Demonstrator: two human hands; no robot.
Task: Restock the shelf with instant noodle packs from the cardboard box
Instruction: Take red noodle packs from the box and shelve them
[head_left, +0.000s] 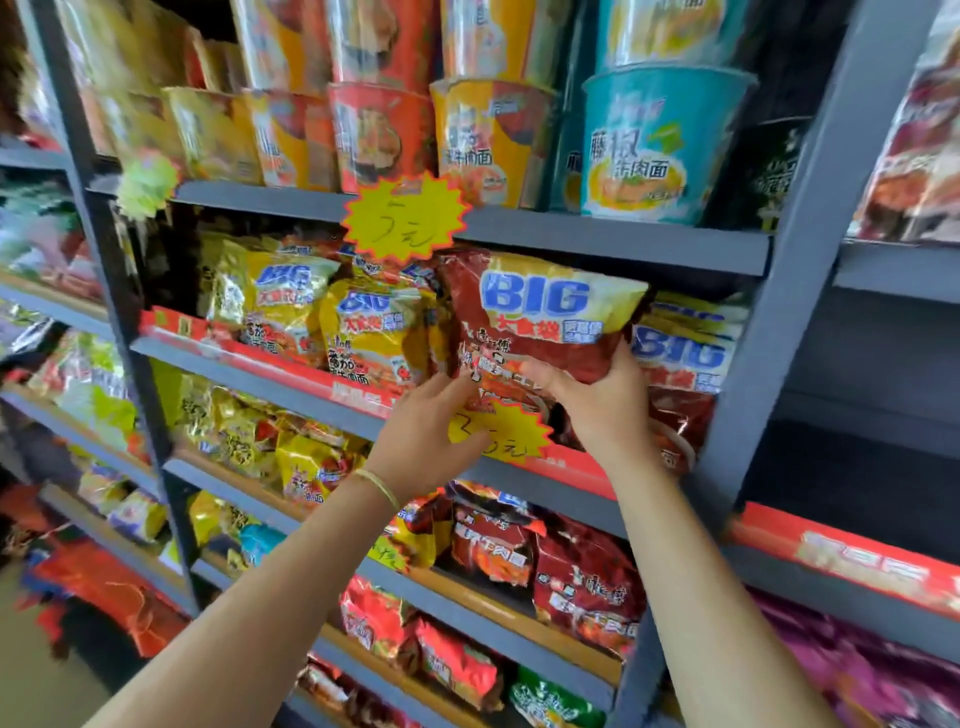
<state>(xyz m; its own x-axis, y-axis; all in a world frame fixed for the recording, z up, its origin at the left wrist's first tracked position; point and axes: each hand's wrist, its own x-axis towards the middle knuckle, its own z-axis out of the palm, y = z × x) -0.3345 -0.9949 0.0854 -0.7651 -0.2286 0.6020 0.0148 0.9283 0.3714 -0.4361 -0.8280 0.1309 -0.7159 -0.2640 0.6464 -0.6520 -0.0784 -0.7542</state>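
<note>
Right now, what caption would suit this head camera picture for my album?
Both hands, left and right, hold a red noodle pack against a shelf of similar packs.

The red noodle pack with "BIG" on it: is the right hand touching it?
Touching. The head view shows the right hand with its thumb laid across the front of the red noodle pack and its fingers behind the lower right edge.

Both hands (519, 410) around red noodle pack (524, 322)
</note>
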